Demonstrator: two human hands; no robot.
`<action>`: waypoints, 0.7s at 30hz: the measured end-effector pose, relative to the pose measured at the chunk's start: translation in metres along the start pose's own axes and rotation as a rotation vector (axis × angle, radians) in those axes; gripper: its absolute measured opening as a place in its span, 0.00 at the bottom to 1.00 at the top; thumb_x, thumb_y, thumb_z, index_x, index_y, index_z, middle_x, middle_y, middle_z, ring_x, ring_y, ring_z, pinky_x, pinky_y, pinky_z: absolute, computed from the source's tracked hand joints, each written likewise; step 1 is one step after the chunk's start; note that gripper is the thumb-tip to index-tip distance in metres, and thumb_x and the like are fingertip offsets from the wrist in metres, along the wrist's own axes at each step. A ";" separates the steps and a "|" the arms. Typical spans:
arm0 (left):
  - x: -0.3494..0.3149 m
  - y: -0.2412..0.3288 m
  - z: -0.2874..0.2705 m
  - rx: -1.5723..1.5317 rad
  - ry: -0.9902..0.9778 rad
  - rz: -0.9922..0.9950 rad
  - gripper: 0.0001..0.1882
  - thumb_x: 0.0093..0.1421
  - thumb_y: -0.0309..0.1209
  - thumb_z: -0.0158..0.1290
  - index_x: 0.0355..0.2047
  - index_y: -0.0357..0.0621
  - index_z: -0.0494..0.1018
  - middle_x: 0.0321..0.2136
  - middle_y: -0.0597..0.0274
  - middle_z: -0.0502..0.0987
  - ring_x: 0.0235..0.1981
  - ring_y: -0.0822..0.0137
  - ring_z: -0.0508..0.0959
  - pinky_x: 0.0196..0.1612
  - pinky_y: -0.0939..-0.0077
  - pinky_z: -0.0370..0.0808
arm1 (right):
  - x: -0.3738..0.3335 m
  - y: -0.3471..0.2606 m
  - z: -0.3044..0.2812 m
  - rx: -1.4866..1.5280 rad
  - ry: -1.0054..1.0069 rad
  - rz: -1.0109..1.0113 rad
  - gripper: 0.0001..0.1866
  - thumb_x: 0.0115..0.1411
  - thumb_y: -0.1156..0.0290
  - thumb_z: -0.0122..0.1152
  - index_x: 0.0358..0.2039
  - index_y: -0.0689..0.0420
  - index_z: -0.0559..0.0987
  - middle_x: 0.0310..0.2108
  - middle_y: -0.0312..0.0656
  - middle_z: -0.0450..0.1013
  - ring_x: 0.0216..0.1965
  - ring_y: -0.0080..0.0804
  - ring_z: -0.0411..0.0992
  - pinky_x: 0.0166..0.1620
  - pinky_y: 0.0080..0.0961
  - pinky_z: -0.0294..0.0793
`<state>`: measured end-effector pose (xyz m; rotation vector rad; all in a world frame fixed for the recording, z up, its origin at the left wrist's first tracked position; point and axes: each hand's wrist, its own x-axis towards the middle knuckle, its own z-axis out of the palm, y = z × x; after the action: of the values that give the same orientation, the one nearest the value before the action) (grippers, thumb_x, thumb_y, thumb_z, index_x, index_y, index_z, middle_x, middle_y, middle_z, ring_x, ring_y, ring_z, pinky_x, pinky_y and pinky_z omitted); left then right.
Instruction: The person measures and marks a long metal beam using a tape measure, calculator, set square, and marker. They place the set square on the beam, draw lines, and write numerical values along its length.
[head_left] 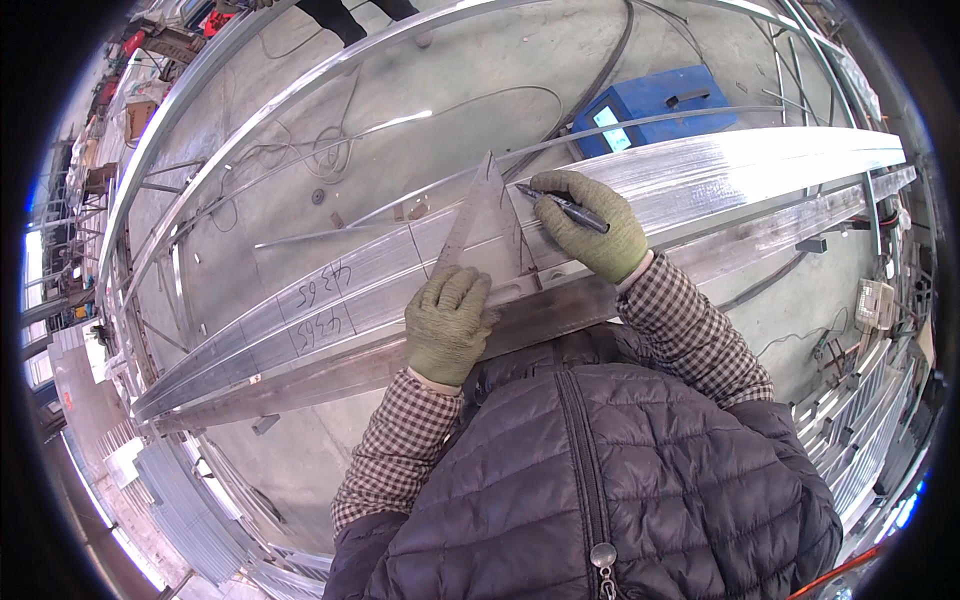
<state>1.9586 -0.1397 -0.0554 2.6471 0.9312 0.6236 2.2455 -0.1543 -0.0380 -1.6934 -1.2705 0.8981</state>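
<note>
Long silvery metal profiles [390, 290] lie side by side in front of me, with dark handwritten marks and thin lines on their upper faces at the left. A triangular set square [480, 235] rests across them, its pointed tip toward the far side. My left hand [448, 325], in a green work glove, grips the near left corner of the set square, fingers closed over its edge. In my right hand [590, 230], also gloved, is a dark marker pen [582, 213]. Its tip sits close to the right edge of the set square; whether it touches the metal I cannot tell.
A blue machine case [655, 108] with a small lit screen and handle stands on the floor beyond the profiles. Cables [345, 140] trail over the concrete. Curved-looking metal rails [270, 95] run along the far side. Stacked profiles [185, 500] lie at lower left. A person's dark legs [340, 18] show at the top.
</note>
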 end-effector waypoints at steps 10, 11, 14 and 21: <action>0.006 0.003 -0.006 -0.019 0.001 -0.003 0.26 0.52 0.38 0.77 0.50 0.43 0.88 0.51 0.58 0.86 0.56 0.48 0.86 0.58 0.49 0.86 | 0.000 -0.005 0.005 -0.029 0.018 -0.003 0.17 0.78 0.62 0.72 0.61 0.57 0.88 0.45 0.41 0.88 0.43 0.26 0.85 0.49 0.27 0.86; 0.006 0.003 -0.006 -0.015 -0.010 -0.004 0.27 0.50 0.37 0.77 0.51 0.44 0.87 0.52 0.60 0.85 0.58 0.50 0.85 0.59 0.51 0.85 | 0.001 -0.007 0.005 -0.028 0.012 0.022 0.17 0.77 0.62 0.72 0.60 0.56 0.88 0.47 0.44 0.89 0.45 0.32 0.87 0.52 0.30 0.87; 0.005 0.003 -0.005 -0.001 -0.014 0.003 0.29 0.49 0.36 0.77 0.52 0.45 0.86 0.52 0.61 0.84 0.59 0.53 0.84 0.60 0.53 0.85 | 0.006 -0.009 0.007 -0.075 0.008 -0.036 0.17 0.76 0.62 0.72 0.58 0.56 0.89 0.48 0.48 0.89 0.48 0.38 0.89 0.55 0.32 0.88; 0.004 0.001 -0.004 -0.004 -0.008 0.004 0.28 0.50 0.36 0.77 0.53 0.46 0.86 0.53 0.61 0.85 0.59 0.53 0.84 0.60 0.52 0.85 | -0.003 -0.009 0.001 -0.020 -0.059 -0.039 0.16 0.76 0.64 0.73 0.58 0.57 0.89 0.48 0.49 0.89 0.47 0.35 0.89 0.55 0.31 0.88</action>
<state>1.9605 -0.1373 -0.0506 2.6466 0.9219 0.6147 2.2410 -0.1560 -0.0303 -1.6627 -1.3516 0.9213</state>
